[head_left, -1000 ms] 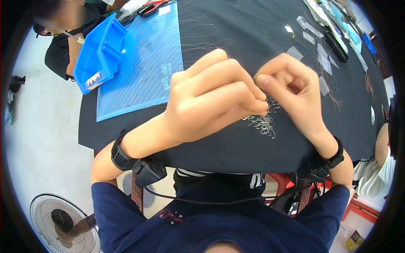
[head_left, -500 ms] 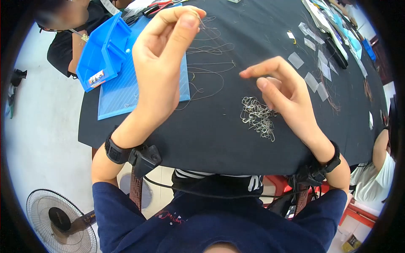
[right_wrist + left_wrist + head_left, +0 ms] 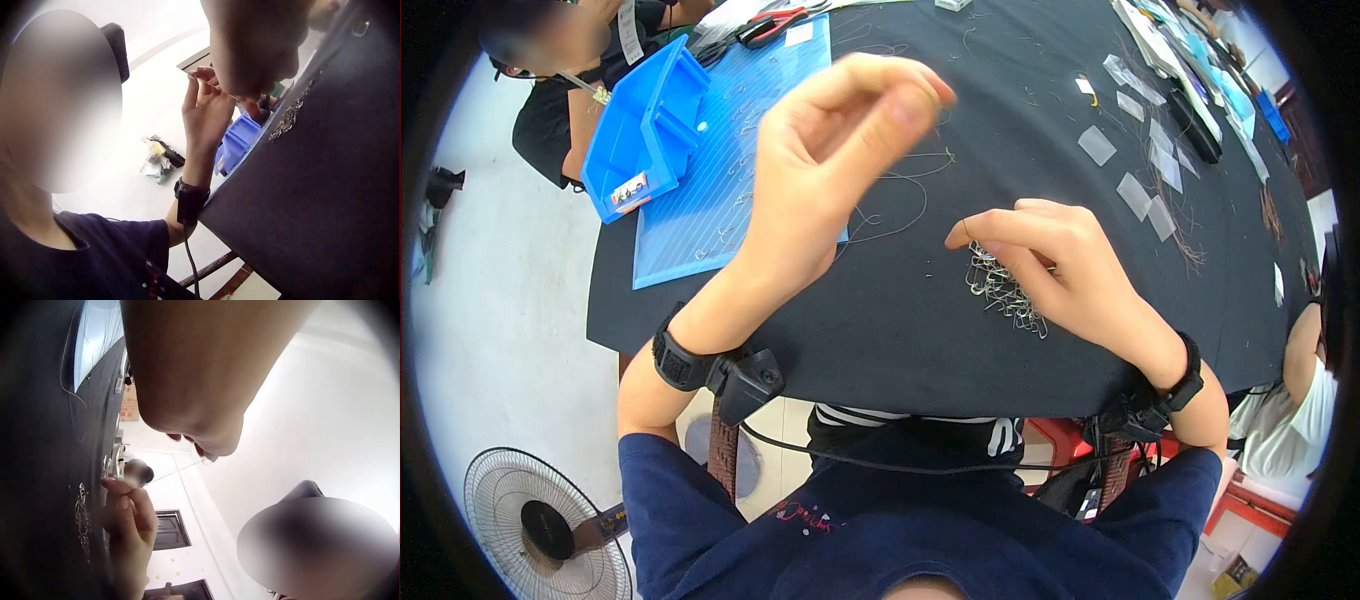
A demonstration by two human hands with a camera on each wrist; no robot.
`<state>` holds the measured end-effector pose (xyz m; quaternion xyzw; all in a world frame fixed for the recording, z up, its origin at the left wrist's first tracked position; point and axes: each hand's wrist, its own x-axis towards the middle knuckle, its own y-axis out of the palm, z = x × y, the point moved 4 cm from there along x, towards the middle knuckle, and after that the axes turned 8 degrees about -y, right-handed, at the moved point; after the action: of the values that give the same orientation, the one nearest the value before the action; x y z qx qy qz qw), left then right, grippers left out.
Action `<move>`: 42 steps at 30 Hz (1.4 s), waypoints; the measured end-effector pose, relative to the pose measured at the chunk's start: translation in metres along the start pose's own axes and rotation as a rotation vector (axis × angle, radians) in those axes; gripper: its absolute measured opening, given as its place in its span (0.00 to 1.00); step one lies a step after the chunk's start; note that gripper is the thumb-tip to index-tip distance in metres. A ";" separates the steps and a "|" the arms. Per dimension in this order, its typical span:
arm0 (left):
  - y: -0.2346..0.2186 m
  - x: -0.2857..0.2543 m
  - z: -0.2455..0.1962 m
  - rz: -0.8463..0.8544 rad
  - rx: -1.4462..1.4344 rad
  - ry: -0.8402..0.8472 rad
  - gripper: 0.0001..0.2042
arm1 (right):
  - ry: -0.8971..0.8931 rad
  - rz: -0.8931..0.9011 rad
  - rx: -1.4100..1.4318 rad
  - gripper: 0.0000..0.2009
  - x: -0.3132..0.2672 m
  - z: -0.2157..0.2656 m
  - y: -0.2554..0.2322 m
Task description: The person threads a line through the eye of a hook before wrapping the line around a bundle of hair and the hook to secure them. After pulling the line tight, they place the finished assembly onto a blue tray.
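Note:
My left hand point(image 3: 830, 150) is raised over the table, thumb and forefinger pinched together at the tips. From these fingertips a thin thread point(image 3: 177, 472) runs taut to my right hand point(image 3: 1065, 255), best seen in the left wrist view. The right hand is lower, its thumb under the long forefinger, and the thread reaches it there. A pile of small bent metal wire pins point(image 3: 1005, 290) lies on the black cloth, partly hidden beneath the right hand. In the right wrist view the same pins point(image 3: 290, 119) lie beyond that hand.
A blue bin point(image 3: 635, 150) stands on a blue translucent folder point(image 3: 690, 250) at the left, with pliers point(image 3: 768, 28) behind. Loose threads point(image 3: 900, 212) trail from the folder. Several clear plastic pieces point(image 3: 1097, 146) lie at the right. Another person sits at the far left.
The hands first met above the pins, then parted, the left rising up and left. Since then the left has come slightly down and right, and the right has lowered towards the pile.

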<state>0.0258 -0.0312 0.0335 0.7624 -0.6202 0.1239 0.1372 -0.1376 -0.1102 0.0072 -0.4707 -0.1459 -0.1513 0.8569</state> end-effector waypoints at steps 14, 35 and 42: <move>0.035 -0.008 0.014 0.534 0.213 -0.163 0.03 | -0.032 -0.409 -0.065 0.08 0.004 -0.036 -0.056; 0.023 -0.007 -0.013 0.102 0.682 0.442 0.07 | 0.011 -0.378 0.493 0.09 -0.001 0.005 -0.009; 0.022 -0.008 -0.014 0.100 0.717 0.465 0.07 | -0.009 -0.445 0.439 0.04 -0.002 0.002 -0.013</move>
<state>0.0020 -0.0234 0.0448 0.6826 -0.5265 0.5067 -0.0062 -0.1447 -0.1151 0.0174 -0.2315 -0.2785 -0.2976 0.8833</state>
